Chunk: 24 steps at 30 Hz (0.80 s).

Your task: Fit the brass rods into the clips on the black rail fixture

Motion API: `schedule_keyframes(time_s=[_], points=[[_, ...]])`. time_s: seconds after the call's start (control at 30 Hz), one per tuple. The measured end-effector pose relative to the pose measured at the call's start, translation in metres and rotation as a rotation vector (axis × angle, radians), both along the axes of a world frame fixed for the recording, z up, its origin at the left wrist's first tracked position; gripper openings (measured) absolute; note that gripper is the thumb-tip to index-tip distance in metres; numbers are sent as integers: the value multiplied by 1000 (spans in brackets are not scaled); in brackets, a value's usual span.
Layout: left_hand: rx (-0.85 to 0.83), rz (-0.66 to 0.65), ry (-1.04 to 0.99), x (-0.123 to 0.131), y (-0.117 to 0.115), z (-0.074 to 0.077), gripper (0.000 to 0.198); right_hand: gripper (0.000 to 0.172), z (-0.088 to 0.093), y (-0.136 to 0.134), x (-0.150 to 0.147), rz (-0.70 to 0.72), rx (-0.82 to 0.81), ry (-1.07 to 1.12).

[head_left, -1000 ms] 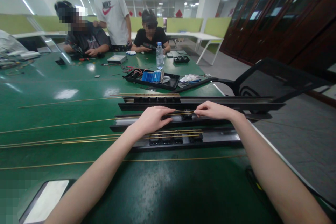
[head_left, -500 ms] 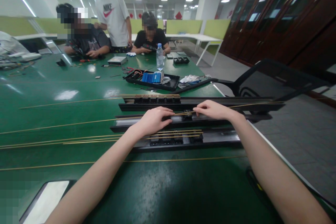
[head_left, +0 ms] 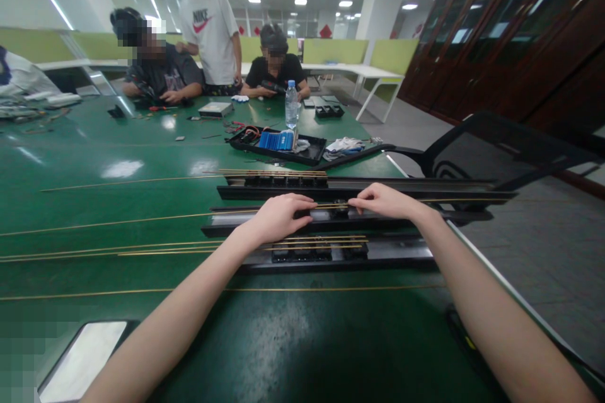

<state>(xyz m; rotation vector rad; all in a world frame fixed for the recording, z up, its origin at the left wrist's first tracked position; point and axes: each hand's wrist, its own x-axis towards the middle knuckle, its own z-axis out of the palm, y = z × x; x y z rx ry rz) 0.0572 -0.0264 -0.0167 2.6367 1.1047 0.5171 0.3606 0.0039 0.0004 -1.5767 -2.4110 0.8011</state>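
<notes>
My left hand (head_left: 283, 215) is at the middle black channel (head_left: 227, 219), its fingers bent over a thin brass rod (head_left: 326, 206). My right hand (head_left: 380, 199) pinches the rod with thumb and fingertips, just right of a small black block (head_left: 341, 206) in that channel. Past my right hand the rod runs on beyond the table edge. Nearer to me, a second black channel (head_left: 397, 261) holds black blocks (head_left: 302, 255) with several brass rods lying across them. A third channel (head_left: 265, 193) lies behind, with blocks and rods too. My left palm hides part of the middle channel.
A single brass rod (head_left: 302, 289) lies in front of the channels. A phone-like slab (head_left: 85, 359) is at front left. Behind stand a tool tray (head_left: 312, 150), gloves (head_left: 345, 147) and a water bottle (head_left: 291, 106). A chair (head_left: 510, 145) adjoins the right edge. Several people are across the table.
The rod's right end has dropped from a slight upward slant to nearly level. Both hands stay almost in place, and the view has shifted slightly.
</notes>
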Motion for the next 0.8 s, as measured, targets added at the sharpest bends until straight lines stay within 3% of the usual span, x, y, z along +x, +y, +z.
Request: schedule_keyframes(time_s=[0.1, 0.27, 0.47, 0.8], points=[[-11, 2, 19, -2, 1, 1, 45, 67, -1, 1, 0, -17, -10, 10], [-17, 114, 97, -9, 4, 4, 59, 67, 0, 0, -2, -22, -26, 12], [-44, 180, 218, -17, 10, 4, 57, 65, 4, -3, -5, -41, -40, 11], [-35, 186, 215, -17, 11, 1, 54, 66, 1, -1, -3, -49, -33, -9]])
